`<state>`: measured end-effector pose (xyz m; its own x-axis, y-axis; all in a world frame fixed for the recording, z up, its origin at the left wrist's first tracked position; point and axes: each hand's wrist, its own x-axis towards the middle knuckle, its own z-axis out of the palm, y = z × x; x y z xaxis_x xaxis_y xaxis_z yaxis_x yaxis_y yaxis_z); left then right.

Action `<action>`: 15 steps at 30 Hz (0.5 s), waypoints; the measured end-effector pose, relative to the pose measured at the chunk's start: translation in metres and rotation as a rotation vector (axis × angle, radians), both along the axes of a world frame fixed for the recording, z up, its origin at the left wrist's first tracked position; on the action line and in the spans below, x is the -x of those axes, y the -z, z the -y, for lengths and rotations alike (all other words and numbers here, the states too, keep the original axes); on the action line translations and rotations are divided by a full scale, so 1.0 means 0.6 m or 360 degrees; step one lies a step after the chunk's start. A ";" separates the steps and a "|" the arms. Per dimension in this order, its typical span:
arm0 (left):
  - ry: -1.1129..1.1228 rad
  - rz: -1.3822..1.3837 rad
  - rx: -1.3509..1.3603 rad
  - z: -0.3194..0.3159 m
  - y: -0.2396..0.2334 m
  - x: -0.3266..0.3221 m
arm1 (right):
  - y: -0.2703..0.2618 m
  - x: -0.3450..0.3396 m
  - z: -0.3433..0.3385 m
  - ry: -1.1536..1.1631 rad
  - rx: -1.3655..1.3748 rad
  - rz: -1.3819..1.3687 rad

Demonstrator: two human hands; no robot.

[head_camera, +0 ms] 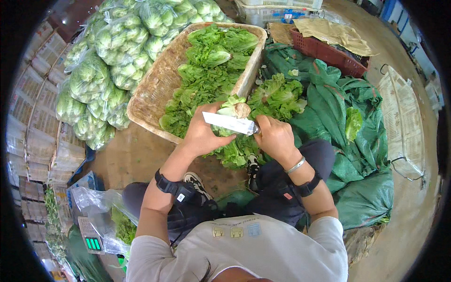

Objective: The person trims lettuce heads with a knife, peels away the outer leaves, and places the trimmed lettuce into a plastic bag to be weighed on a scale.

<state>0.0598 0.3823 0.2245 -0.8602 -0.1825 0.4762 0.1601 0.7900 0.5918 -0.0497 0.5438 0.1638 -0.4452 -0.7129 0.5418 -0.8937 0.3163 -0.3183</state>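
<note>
My left hand (202,135) is closed around a head of leafy lettuce (229,107), its pale cut stem end facing up and right. My right hand (276,137) grips the handle of a knife with a broad, light blade (227,122). The blade lies across the lettuce just below the stem end, its tip near my left hand; whether it touches the lettuce, I cannot tell. Beyond my hands, a worn plastic tub (151,81) holds many lettuce heads along its right side. More loose lettuce (276,95) lies right of the tub, and some leaves (234,153) hang or lie below my hands.
Bagged green vegetables (121,40) are piled at the upper left. Green woven sacking (334,116) covers the right side, with a red crate (324,53) behind and a white crate (401,120) farther right. A scale (90,234) and plastic bag (100,204) are at lower left.
</note>
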 end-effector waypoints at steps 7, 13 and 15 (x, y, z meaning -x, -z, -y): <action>-0.0336 0.0281 0.0201 0.055 0.020 -0.032 | 0.038 0.120 -0.084 0.0338 -0.0440 0.0821; -0.0143 0.0135 0.0482 0.026 0.027 0.009 | -0.019 -0.007 -0.024 0.0135 0.0137 0.0483; -0.0149 0.0149 0.0521 0.011 0.017 0.012 | -0.030 -0.034 -0.008 0.0053 0.0121 0.0420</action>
